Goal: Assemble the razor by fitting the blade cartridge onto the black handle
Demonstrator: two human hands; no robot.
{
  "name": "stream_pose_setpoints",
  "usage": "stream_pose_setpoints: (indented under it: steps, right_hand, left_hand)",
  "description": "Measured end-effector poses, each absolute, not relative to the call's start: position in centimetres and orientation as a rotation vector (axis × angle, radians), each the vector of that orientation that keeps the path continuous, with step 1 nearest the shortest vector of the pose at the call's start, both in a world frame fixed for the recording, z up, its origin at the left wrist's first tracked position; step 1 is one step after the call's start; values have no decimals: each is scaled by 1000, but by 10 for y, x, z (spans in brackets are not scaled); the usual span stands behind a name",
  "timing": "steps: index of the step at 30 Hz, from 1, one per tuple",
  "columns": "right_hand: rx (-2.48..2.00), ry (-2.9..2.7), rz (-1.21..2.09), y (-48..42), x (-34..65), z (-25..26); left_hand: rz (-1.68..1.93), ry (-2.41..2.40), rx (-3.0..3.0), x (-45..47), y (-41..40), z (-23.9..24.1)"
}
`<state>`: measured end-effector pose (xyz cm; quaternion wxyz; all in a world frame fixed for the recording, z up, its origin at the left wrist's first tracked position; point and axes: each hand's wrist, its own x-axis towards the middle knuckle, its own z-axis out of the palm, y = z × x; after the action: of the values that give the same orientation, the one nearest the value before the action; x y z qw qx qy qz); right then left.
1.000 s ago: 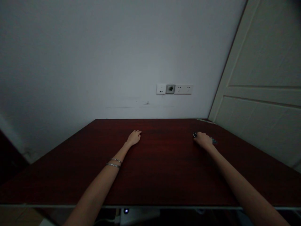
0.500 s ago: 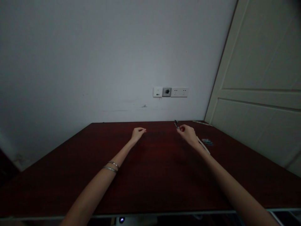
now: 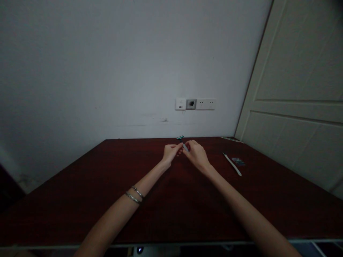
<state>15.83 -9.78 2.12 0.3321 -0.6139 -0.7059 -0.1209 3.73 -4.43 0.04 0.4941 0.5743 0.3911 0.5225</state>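
Note:
Both my hands meet above the far middle of the dark red table (image 3: 171, 210). My right hand (image 3: 197, 155) is closed on a small razor-like tool (image 3: 183, 143) with a pale handle and a dark green head that sticks up above the fingers. My left hand (image 3: 171, 152), with two bracelets on its wrist, pinches the same tool's handle from the left. A thin white stick (image 3: 232, 164) and a small blue-green piece (image 3: 238, 161) lie on the table to the right of my right hand.
A white wall rises behind the table, with a row of sockets (image 3: 195, 104). A pale door (image 3: 297, 100) stands along the table's right side. A thin strip (image 3: 230, 139) lies at the far right corner.
My right hand lifted the tool from the right side of the table and carried it left to the middle. My left hand rose and closed on it. The white stick now lies uncovered.

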Motion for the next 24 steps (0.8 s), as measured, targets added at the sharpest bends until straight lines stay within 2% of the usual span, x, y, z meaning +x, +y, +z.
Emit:
stream_pose_setpoints:
  steps: [6, 12, 17, 20, 24]
  right_hand:
    - [-1667, -1884, -359, -100, 150, 19]
    - [-1524, -1908, -251, -97, 156, 13]
    - [-1432, -1910, -178, -88, 185, -2]
    - [-1495, -1899, -119, -83, 208, -12]
    - [-1634, -1890, -20, -77, 236, -23]
  left_hand:
    - [1266, 899, 1368, 37, -47, -2]
    - [1230, 916, 1309, 24, -33, -11]
    - [879, 1102, 1402, -14, -12, -12]
    - [637, 1241, 1460, -36, -2, -14]
    - [488, 1352, 1525, -50, 9, -21]
